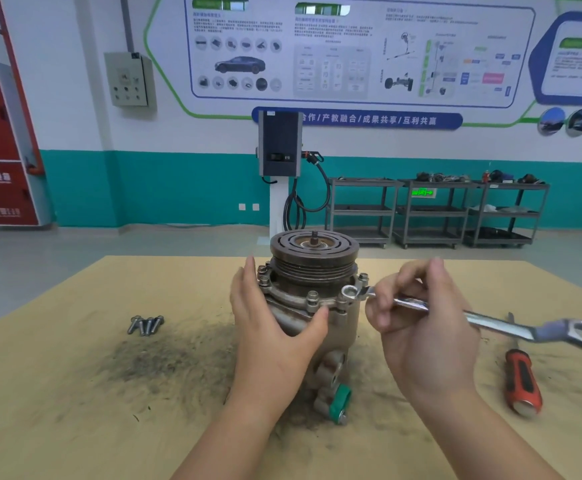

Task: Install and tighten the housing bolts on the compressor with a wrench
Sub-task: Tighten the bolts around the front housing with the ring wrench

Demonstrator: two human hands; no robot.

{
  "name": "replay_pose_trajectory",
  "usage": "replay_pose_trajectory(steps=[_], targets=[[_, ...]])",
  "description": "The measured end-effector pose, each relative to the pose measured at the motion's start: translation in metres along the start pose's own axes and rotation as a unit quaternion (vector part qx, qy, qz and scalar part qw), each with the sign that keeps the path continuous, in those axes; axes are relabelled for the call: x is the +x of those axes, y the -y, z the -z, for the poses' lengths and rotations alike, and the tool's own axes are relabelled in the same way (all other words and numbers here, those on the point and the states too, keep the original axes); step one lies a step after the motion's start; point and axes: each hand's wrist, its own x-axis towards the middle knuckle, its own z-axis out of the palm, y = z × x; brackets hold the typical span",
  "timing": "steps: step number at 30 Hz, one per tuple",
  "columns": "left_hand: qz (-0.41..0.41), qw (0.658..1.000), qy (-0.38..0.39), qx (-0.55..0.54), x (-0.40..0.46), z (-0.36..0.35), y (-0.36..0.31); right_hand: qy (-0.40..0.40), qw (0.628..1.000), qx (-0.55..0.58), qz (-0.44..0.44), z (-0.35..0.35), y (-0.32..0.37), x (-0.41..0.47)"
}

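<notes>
The compressor [317,271] stands upright in the middle of the table, its grooved pulley on top. Several bolts stick up from its housing flange, one at the front [312,296]. My left hand [275,327] wraps around the left side of the housing, thumb under the flange. My right hand [421,323] grips a silver ring wrench [490,322] by its shaft. The wrench's small ring end [350,293] sits at a bolt on the flange's right front. Its large ring end points right, above the table.
Several loose bolts [145,324] lie on the tan table [57,393] to the left, by a dark grime smear [164,355]. A red-handled screwdriver [521,382] lies on the right. A green cap [339,403] sits at the compressor's base. Shelving carts and a charger stand beyond.
</notes>
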Motion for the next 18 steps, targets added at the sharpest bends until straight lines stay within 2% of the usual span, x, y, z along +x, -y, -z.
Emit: replay_pose_trajectory(steps=[3, 5, 8, 10, 12, 13, 15, 18], targets=[[-0.185, 0.98, -0.037, 0.07, -0.007, -0.003, -0.006, 0.01, 0.992, 0.04, -0.123, 0.004, -0.001, 0.007], [-0.26, 0.96, -0.037, 0.096, -0.01, -0.005, -0.009, 0.053, 0.981, 0.056, -0.179, 0.005, 0.002, 0.01], [-0.268, 0.955, -0.023, 0.126, -0.012, -0.008, -0.015, 0.089, 0.973, 0.032, -0.212, 0.007, 0.005, 0.013], [-0.253, 0.956, -0.033, 0.146, -0.012, -0.008, -0.017, 0.085, 0.976, -0.066, -0.188, 0.009, 0.006, 0.015], [-0.228, 0.961, -0.051, 0.151, -0.011, -0.007, -0.016, 0.094, 0.965, -0.158, -0.189, 0.009, 0.007, 0.017], [-0.22, 0.962, -0.062, 0.15, -0.01, -0.007, -0.015, 0.101, 0.961, -0.15, -0.21, 0.009, 0.007, 0.017], [-0.209, 0.964, -0.079, 0.141, -0.009, -0.006, -0.014, 0.089, 0.962, -0.049, -0.252, 0.007, 0.007, 0.015], [-0.183, 0.974, -0.094, 0.096, -0.009, -0.007, -0.015, 0.031, 0.976, 0.025, -0.213, 0.008, 0.004, 0.011]])
